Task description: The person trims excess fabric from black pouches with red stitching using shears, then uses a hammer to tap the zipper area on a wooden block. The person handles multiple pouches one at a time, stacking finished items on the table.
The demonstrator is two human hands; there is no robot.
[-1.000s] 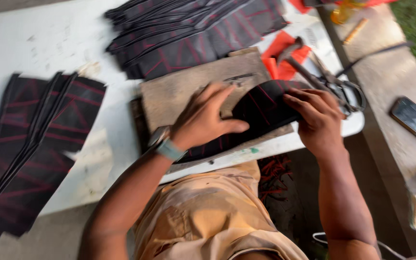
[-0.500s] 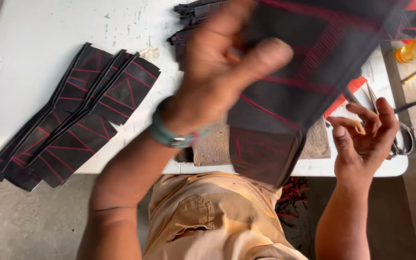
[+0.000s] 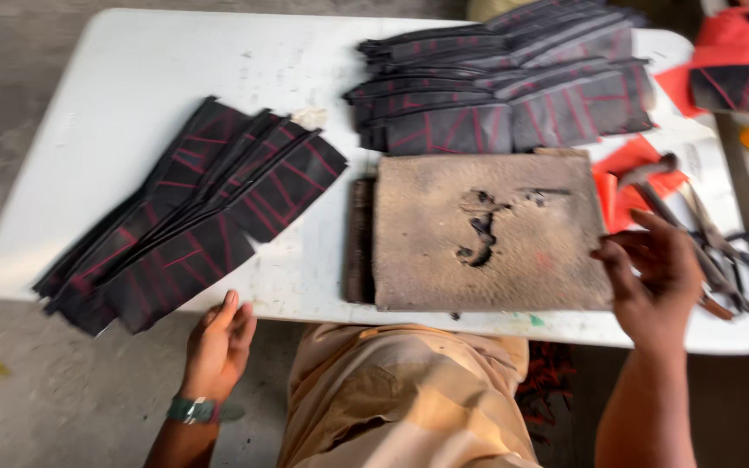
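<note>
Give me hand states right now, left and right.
Left hand: open, empty, at the table edge beside the dark fabric pile.
Right hand: open, empty, fingers at the worn board.

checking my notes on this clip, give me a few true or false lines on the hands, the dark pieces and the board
1. The left hand grips a dark piece. False: it is empty, at the table edge below the fanned pile.
2. The worn board lies bare. True.
3. The right hand is at the board's right edge. True.
4. All the dark pieces form one pile. False: a second stack lies behind the board.
</note>
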